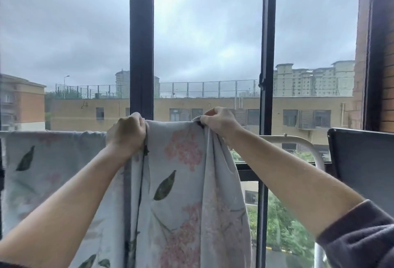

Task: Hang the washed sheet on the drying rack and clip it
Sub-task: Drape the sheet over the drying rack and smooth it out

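A pale grey sheet (183, 174) printed with pink flowers and green leaves hangs over the top bar of a white drying rack (298, 140). Its left part lies spread along the bar, and the middle part falls in folds. My left hand (126, 133) grips a bunch of the sheet at the bar. My right hand (219, 121) pinches the sheet's top edge a little to the right. Between my hands the fabric is stretched flat. The bar under the sheet is hidden. No clip shows.
A window with dark frames (141, 44) stands right behind the rack, with buildings and trees outside. A dark flat panel (362, 157) rises at the right, next to the rack's bare curved corner. A brick wall (388, 76) closes the right edge.
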`<state>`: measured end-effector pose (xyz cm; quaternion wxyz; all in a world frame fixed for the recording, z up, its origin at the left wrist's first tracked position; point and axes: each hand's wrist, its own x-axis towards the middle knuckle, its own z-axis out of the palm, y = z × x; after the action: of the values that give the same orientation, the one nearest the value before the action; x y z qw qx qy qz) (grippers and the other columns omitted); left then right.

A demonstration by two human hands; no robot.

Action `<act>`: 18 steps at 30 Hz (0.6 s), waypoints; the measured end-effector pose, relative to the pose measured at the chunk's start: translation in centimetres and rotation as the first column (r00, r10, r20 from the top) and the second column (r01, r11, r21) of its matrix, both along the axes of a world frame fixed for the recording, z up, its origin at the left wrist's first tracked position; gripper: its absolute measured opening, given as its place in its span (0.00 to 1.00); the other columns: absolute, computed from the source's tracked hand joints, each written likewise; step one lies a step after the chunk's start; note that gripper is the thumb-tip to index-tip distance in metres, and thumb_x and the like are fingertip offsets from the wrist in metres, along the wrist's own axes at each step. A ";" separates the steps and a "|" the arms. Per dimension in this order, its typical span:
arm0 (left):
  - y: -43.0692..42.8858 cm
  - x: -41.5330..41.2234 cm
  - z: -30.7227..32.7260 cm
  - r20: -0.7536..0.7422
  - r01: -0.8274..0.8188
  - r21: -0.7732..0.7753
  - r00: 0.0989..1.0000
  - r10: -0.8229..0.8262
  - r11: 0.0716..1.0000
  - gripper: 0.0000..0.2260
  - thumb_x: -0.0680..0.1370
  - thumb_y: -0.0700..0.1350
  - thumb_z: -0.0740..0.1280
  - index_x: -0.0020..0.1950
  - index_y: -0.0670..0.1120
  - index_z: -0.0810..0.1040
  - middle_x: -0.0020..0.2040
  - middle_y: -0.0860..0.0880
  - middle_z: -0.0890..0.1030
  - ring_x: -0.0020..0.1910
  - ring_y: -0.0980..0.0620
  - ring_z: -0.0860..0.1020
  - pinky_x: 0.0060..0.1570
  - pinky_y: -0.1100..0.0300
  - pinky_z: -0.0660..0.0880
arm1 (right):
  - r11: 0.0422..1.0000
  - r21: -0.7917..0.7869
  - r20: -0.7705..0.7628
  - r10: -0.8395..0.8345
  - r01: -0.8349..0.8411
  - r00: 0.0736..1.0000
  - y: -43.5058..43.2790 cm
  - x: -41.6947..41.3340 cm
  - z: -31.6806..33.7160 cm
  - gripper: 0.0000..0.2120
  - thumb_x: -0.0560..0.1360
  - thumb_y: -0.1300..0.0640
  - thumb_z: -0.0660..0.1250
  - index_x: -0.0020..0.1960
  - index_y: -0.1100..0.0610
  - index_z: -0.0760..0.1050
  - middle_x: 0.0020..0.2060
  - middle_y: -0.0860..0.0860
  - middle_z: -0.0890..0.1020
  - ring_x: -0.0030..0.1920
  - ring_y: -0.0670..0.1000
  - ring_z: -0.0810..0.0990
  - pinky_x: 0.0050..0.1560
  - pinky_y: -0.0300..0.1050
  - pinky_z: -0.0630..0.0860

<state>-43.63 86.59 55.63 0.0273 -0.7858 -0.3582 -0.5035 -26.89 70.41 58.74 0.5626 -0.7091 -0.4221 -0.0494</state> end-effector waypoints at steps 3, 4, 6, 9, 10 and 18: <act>-0.9 0.9 -0.5 -0.098 0.217 0.084 0.973 -0.209 0.972 0.10 0.80 0.49 0.56 0.41 0.48 0.69 0.34 0.47 0.74 0.37 0.42 0.76 0.36 0.54 0.72 | 0.999 -0.034 -0.009 0.006 -0.007 1.000 -0.4 0.1 0.2 0.08 0.70 0.56 0.71 0.48 0.56 0.79 0.44 0.49 0.81 0.51 0.50 0.78 0.55 0.47 0.77; -1.4 1.4 -0.8 -0.137 0.264 0.109 0.959 -0.249 0.958 0.11 0.79 0.50 0.55 0.40 0.48 0.69 0.33 0.48 0.74 0.37 0.42 0.77 0.36 0.54 0.73 | 0.999 -0.043 -0.012 0.015 -0.016 1.000 -0.6 -0.1 0.3 0.07 0.70 0.56 0.71 0.47 0.55 0.79 0.44 0.49 0.80 0.51 0.51 0.78 0.56 0.49 0.77; -2.3 2.3 -1.0 -0.163 0.272 0.130 0.954 -0.250 0.953 0.13 0.80 0.51 0.54 0.41 0.47 0.71 0.34 0.46 0.77 0.37 0.41 0.78 0.37 0.53 0.73 | 0.997 -0.055 -0.027 0.047 -0.049 0.999 -1.2 -0.4 0.3 0.06 0.70 0.57 0.71 0.47 0.54 0.78 0.46 0.50 0.80 0.52 0.52 0.78 0.56 0.50 0.78; -2.4 2.7 -1.2 -0.130 0.208 0.162 0.973 -0.189 0.965 0.13 0.81 0.51 0.53 0.45 0.46 0.73 0.40 0.43 0.81 0.40 0.39 0.78 0.40 0.52 0.73 | 0.994 0.040 -0.110 0.102 -0.098 0.989 -2.4 -1.0 -0.6 0.02 0.73 0.58 0.69 0.45 0.55 0.78 0.47 0.53 0.81 0.51 0.55 0.80 0.55 0.52 0.79; -2.3 2.7 -1.4 -0.117 0.198 0.173 0.977 -0.179 0.965 0.13 0.81 0.50 0.53 0.45 0.46 0.73 0.40 0.42 0.81 0.40 0.39 0.78 0.41 0.51 0.73 | 0.985 0.130 -0.158 0.130 -0.110 0.979 -2.9 -1.1 -1.2 0.02 0.75 0.60 0.67 0.45 0.56 0.78 0.45 0.54 0.82 0.49 0.55 0.81 0.54 0.52 0.80; -2.7 3.2 -2.5 -0.052 0.193 0.257 0.981 -0.185 0.947 0.14 0.82 0.48 0.53 0.45 0.43 0.73 0.41 0.41 0.82 0.39 0.37 0.78 0.38 0.53 0.65 | 0.984 0.173 -0.478 0.112 -0.031 0.871 -3.9 -0.9 -8.0 0.06 0.77 0.62 0.65 0.47 0.62 0.80 0.44 0.58 0.84 0.43 0.55 0.81 0.50 0.53 0.81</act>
<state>-40.45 83.90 53.17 0.0871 -0.8128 -0.2114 -0.5358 -27.82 66.48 50.75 0.7072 -0.6350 -0.2879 0.1175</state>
